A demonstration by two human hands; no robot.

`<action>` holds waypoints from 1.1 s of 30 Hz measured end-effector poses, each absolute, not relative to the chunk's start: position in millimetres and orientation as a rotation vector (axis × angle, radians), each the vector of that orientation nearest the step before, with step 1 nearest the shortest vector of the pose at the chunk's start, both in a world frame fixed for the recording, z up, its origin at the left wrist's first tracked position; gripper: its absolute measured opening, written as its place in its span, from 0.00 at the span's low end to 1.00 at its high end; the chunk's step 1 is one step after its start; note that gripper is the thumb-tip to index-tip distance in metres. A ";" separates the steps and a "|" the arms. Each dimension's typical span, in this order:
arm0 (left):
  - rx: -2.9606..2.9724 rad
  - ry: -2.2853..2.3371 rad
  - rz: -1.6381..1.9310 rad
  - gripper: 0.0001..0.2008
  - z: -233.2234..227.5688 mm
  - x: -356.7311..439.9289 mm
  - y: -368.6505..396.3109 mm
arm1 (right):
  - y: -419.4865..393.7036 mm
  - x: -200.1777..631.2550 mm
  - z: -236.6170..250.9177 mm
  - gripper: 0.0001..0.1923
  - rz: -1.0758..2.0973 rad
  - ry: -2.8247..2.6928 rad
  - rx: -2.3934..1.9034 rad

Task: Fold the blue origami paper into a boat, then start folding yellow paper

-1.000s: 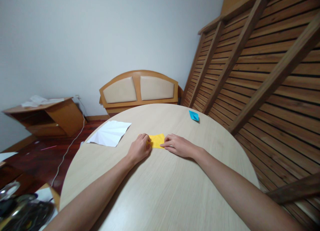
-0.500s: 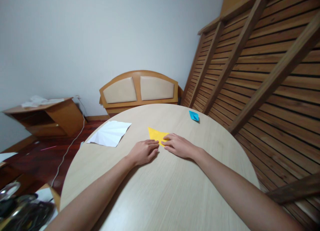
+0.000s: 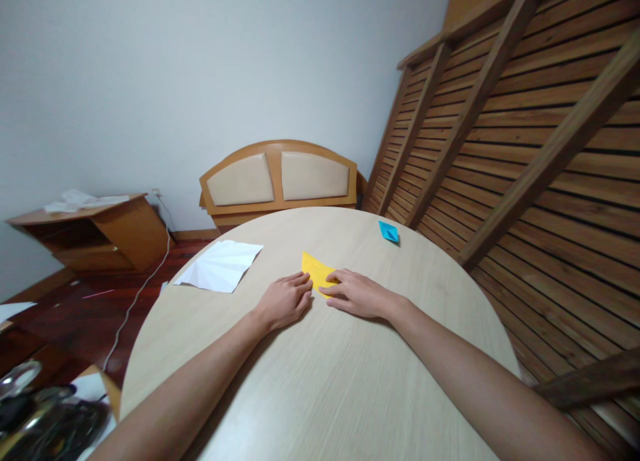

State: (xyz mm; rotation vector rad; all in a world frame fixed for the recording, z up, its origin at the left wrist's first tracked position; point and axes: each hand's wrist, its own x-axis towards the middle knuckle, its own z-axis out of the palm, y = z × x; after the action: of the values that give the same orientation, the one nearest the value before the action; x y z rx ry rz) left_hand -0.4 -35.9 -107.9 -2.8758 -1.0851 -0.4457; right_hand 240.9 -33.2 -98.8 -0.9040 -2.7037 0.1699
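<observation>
A folded sheet of yellow paper lies on the round table between my hands, its pointed corner aimed away to the left. My left hand rests at the paper's left edge, fingers bent and close together, fingertips pressed on that edge. From the other side, my right hand has its fingers over the paper's right part and its thumb at the near edge, gripping it. Part of the paper is hidden under the right fingers.
A creased white sheet lies at the table's left. A small folded blue paper piece sits near the far right edge. Beyond the round table stand a headboard, a low cabinet and a leaning slatted wooden frame.
The yellow paper has turned slightly, and its pointed corner has shifted a little to the right. My left fingers have moved slightly left and up along its edge.
</observation>
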 end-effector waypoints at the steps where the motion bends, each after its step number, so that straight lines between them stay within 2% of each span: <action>1: -2.909 -1.062 -0.451 0.14 -107.4 -0.2 -36.7 | -33.2 240.8 -98.9 0.18 0.179 -2.702 -0.905; 10: -3.091 -0.841 -0.454 0.14 -96.4 5.7 -48.4 | -30.2 246.5 -95.1 0.18 0.347 -2.656 -0.981; 18: -3.133 -0.814 -0.287 0.21 -93.9 2.2 -52.4 | -33.5 247.5 -88.0 0.14 0.377 -2.614 -0.971; 23: -3.170 -0.832 -0.273 0.23 -95.3 3.8 -53.3 | -33.1 248.6 -87.7 0.16 0.402 -2.603 -0.973; 29: -3.203 -0.850 -0.347 0.18 -99.6 3.2 -49.0 | -30.9 251.1 -89.0 0.16 0.392 -2.608 -0.983; 33: -3.138 -1.038 -0.513 0.18 -112.0 1.5 -40.4 | -30.0 251.1 -93.1 0.15 0.429 -2.584 -0.951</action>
State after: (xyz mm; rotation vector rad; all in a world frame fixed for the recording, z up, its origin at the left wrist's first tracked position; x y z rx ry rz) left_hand 1.5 -40.4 -112.0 -3.1381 -1.0376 -0.5127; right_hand 251.1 -30.0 -93.1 -0.9509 -2.5837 0.4291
